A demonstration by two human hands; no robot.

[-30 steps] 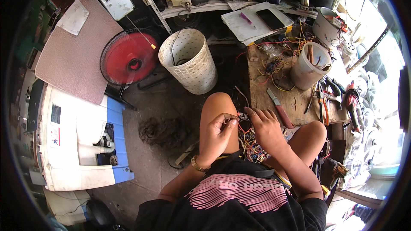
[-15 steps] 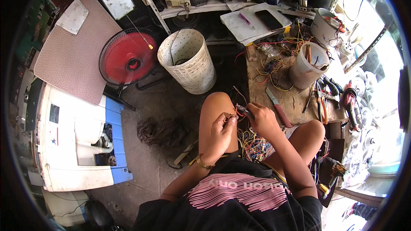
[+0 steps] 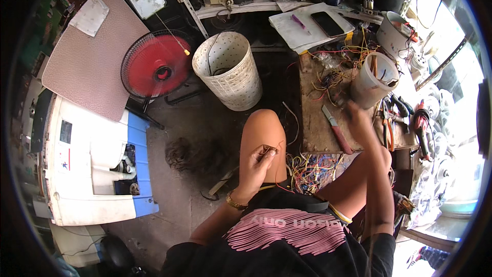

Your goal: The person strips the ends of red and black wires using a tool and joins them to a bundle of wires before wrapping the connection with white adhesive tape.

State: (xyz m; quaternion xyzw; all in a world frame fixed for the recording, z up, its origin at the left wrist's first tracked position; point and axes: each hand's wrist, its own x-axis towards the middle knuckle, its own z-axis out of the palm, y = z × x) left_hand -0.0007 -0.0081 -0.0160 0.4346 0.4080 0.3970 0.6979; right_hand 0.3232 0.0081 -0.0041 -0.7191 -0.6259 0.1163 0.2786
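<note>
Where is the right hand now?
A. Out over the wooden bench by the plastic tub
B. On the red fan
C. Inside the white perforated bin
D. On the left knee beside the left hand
A: the right hand reaches onto the bench next to the tub, while the left hand pinches a small part with thin wires at the knee.

Right hand (image 3: 354,114) has left the left hand (image 3: 259,161), gone far right to the surface (image 3: 315,123) beside the tub (image 3: 373,79). Left hand alone holds wires (image 3: 270,149).
</note>
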